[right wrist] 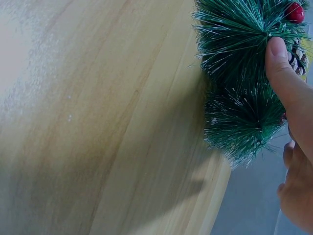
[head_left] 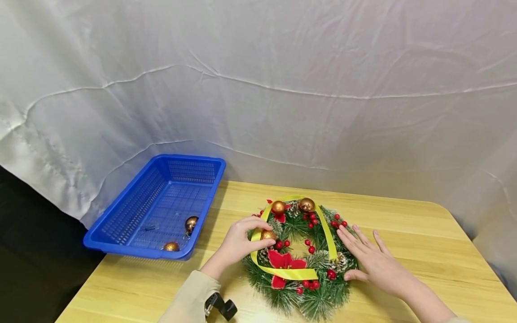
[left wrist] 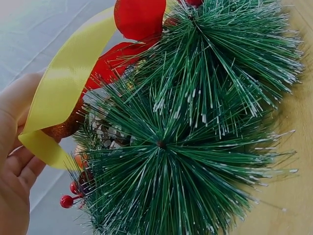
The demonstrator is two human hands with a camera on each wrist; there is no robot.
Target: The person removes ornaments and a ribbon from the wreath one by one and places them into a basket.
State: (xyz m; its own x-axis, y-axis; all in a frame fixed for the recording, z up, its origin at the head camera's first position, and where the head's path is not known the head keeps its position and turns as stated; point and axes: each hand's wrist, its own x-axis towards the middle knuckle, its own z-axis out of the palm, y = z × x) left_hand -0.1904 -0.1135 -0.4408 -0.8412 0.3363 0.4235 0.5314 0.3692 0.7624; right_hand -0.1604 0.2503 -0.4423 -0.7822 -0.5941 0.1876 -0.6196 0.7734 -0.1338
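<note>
A green wreath [head_left: 321,307] with frosted needles, red flowers, red berries and pinecones lies on the table. My left hand [head_left: 238,242] pinches a glittery copper bauble [head_left: 268,235] between thumb and fingers at the wreath's left side. A yellow ribbon [head_left: 282,272] loops over the wreath and passes beside that bauble; in the left wrist view the ribbon [left wrist: 68,73] partly covers the bauble [left wrist: 68,122]. My right hand [head_left: 375,264] rests on the wreath's right edge with fingers spread and straight. Two more copper baubles, one matte [head_left: 278,207] and one shiny [head_left: 306,205], sit at the wreath's far side.
A blue plastic basket [head_left: 155,252] stands at the left of the wooden table [head_left: 420,224]. Inside it are a shiny bauble [head_left: 191,223] and a glittery bauble [head_left: 171,246]. A grey cloth [head_left: 282,112] hangs behind the table. A black device [head_left: 221,307] sits at my left wrist.
</note>
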